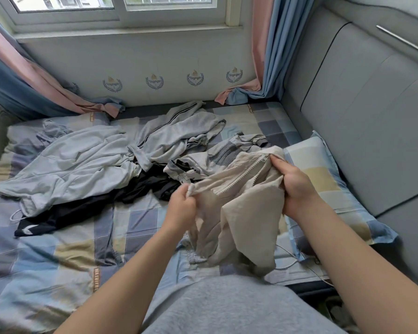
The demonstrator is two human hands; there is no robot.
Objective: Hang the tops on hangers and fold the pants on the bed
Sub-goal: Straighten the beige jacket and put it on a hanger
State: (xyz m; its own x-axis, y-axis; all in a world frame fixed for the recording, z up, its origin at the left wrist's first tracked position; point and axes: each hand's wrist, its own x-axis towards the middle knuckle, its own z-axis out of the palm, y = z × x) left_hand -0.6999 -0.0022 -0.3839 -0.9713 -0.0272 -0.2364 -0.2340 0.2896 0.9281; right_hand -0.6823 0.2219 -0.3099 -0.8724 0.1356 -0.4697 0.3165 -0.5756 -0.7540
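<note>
A beige zip-up top [241, 208] hangs lifted above the bed between both hands. My left hand [181, 206] pinches one edge of its fabric. My right hand [292, 186] grips the other side near the zipper. Behind it on the checked bed sheet [70, 256] lie a pale blue top [73, 165], grey striped pants [176, 133], a grey garment with dark trim [217, 155] and black clothing with a white logo [82, 208]. No hanger is in view.
A checked pillow [328, 182] lies at the right beside the grey padded headboard [362, 112]. The wall under the window and pink-and-blue curtains [263, 56] bound the far side. A thin white cable [297, 261] runs near the pillow.
</note>
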